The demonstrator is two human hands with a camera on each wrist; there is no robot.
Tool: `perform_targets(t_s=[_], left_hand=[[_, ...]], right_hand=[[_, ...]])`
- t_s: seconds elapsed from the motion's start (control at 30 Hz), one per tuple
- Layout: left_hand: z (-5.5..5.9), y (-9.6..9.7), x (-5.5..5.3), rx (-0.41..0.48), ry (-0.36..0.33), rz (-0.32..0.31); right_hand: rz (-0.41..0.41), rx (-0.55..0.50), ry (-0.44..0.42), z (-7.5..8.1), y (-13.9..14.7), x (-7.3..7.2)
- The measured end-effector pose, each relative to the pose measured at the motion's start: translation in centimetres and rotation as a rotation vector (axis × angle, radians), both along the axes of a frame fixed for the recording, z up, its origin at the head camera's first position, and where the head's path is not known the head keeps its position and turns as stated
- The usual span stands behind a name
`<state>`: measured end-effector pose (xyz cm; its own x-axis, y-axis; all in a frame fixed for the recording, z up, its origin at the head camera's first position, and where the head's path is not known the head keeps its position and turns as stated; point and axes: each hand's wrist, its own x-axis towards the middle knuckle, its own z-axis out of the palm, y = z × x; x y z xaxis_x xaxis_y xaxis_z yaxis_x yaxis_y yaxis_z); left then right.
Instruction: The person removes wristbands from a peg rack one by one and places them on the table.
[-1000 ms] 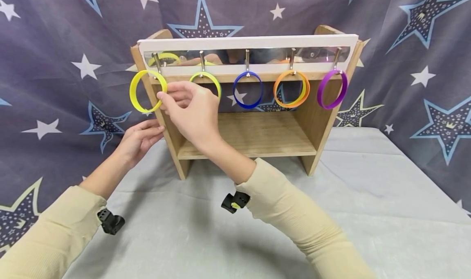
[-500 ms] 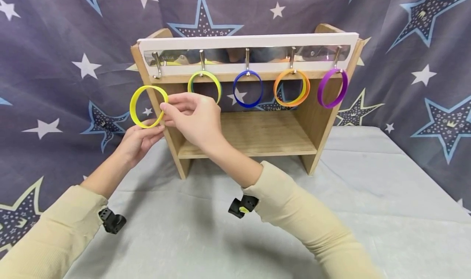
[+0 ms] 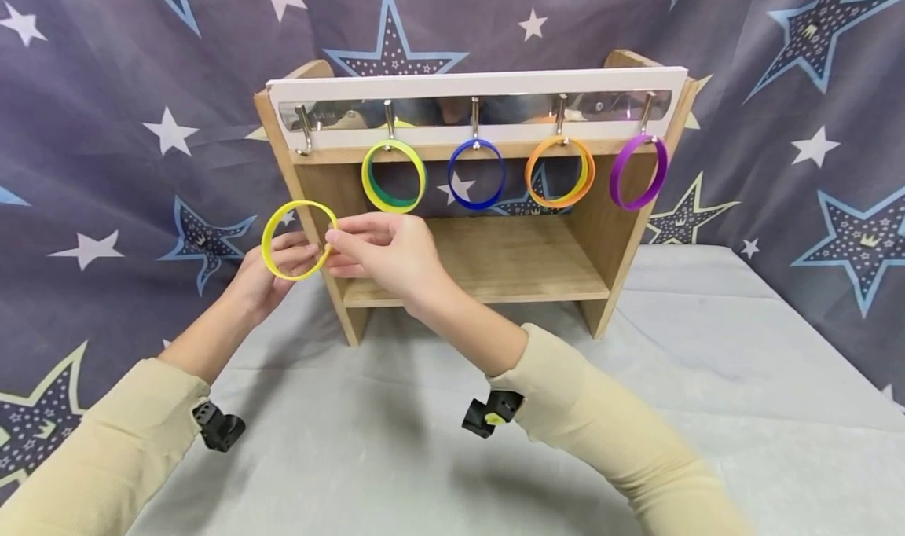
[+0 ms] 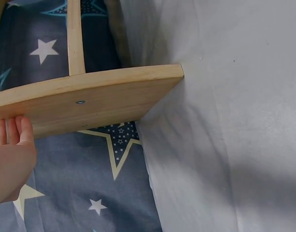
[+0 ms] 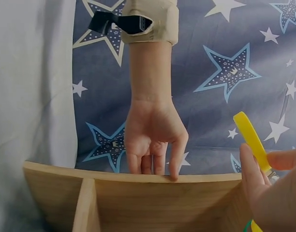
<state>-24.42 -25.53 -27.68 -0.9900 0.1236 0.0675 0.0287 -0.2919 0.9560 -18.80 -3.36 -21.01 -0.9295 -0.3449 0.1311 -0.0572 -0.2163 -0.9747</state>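
Observation:
My right hand [image 3: 403,257] pinches a yellow wristband [image 3: 266,245] at its right side, thumb in front. The band is held in the air below the leftmost metal hook [image 3: 305,131], apart from it, and overlaps the left fingers in the head view. My left hand [image 3: 254,284] touches the outer face of the wooden shelf's left side panel [image 4: 114,94] with its fingertips, seen in the left wrist view. In the right wrist view the yellow band [image 5: 250,137] shows edge-on between thumb and fingers, and the left hand [image 5: 155,128] is at the panel's edge.
On the other hooks hang a yellow-and-green band [image 3: 365,182], a blue band [image 3: 481,204], an orange band [image 3: 530,176] with yellow inside it, and a purple band [image 3: 662,170]. The wooden shelf [image 3: 495,261] stands on a grey-covered table [image 3: 339,442] before a star-patterned curtain [image 3: 778,41].
The yellow wristband has come off the leftmost hook. My right hand has carried it down and slightly right. The left hand stays at the side panel.

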Motion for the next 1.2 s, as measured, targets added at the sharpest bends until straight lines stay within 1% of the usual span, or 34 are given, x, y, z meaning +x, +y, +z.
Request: perform_targets(t_s=[0.13, 0.27, 0.37, 0.5, 0.57, 0.67, 0.77, 0.87, 1.03, 1.13, 1.2], left_hand=[[-0.2, -0.1, -0.1, 0.025, 0.008, -0.006], [-0.4, -0.2, -0.3, 0.039, -0.008, -0.011], [-0.3, -0.3, -0.1, 0.02, -0.023, -0.01], [0.1, -0.2, 0.3, -0.01, -0.024, -0.019], [0.1, -0.1, 0.4, -0.027, -0.015, -0.021], [0.1, -0.1, 0.3, -0.081, -0.023, 0.004], [0.1, 0.0, 0.3, -0.101, -0.025, 0.018], [0.0, 0.0, 0.3, -0.064, -0.015, 0.008], [-0.1, 0.0, 0.2, -0.009, 0.013, -0.015], [-0.2, 0.0, 0.2, 0.011, 0.028, -0.025], [-0.2, 0.0, 0.2, 0.02, 0.034, -0.028]], right_hand=[[0.03, 0.032, -0.043, -0.6, 0.5, 0.1], [0.055, 0.044, -0.079, -1.2, 0.8, 0.2], [0.068, 0.034, -0.121, -1.8, 0.8, 0.3], [0.075, 0.033, -0.174, -2.5, 0.8, 0.3], [0.076, 0.039, -0.201, -2.8, 0.7, 0.3], [0.083, 0.043, -0.241, -3.2, 0.7, 0.2], [0.09, 0.056, -0.267, -3.7, 0.6, 0.3], [0.083, 0.091, -0.281, -4.3, 0.4, 0.4], [0.101, 0.119, -0.29, -5.6, 0.0, 0.5], [0.116, 0.126, -0.303, -6.5, -0.3, 0.4], [0.112, 0.14, -0.315, -7.0, -0.4, 0.4]])
